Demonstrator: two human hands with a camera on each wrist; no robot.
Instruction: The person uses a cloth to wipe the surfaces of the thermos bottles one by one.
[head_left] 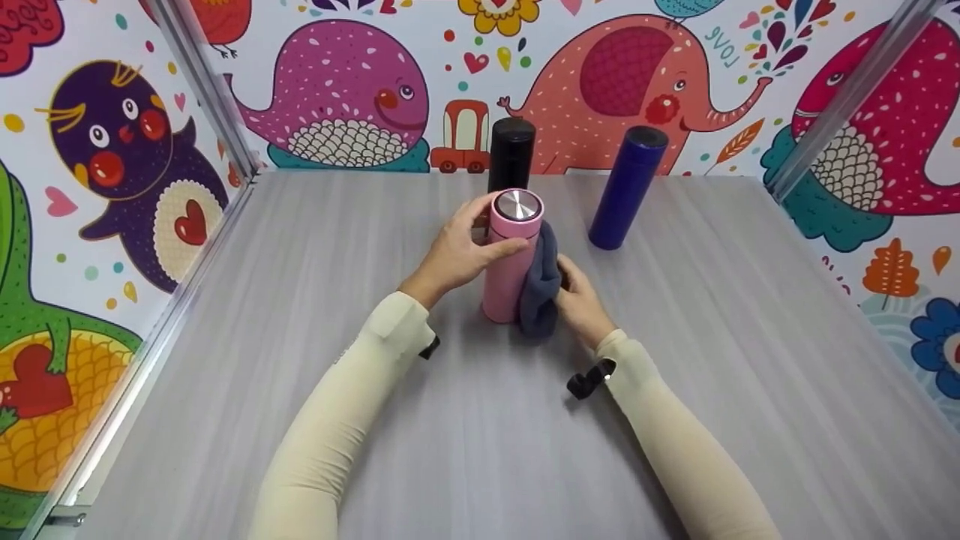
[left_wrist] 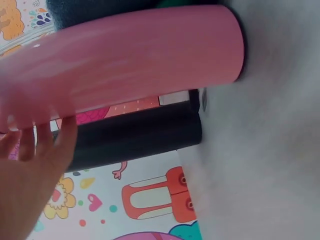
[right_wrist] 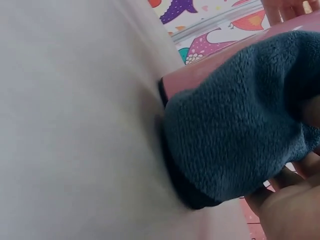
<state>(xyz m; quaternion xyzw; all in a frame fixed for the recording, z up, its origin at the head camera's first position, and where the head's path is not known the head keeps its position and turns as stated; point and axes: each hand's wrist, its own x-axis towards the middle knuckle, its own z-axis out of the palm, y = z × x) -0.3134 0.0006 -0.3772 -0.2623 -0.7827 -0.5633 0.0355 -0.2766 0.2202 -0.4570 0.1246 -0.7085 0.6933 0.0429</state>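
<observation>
A pink thermos bottle point(head_left: 506, 281) with a shiny metal-topped lid stands upright on the table. My left hand point(head_left: 463, 244) grips its upper part, thumb across the front and fingers behind. My right hand point(head_left: 583, 301) holds a dark grey-blue cloth point(head_left: 540, 292) against the bottle's right side. In the right wrist view the fluffy cloth point(right_wrist: 230, 120) hangs bunched from the fingers and covers much of the bottle's lower wall. The left wrist view shows the left fingers point(left_wrist: 45, 142) at the pink wall.
A black thermos bottle point(head_left: 511, 154) stands just behind the pink one, partly hidden by it. To the right and farther back stands a blue thermos bottle point(head_left: 628, 187). Printed cartoon panels point(head_left: 337, 90) on metal frames close off the grey table point(head_left: 337, 225) at the back and sides.
</observation>
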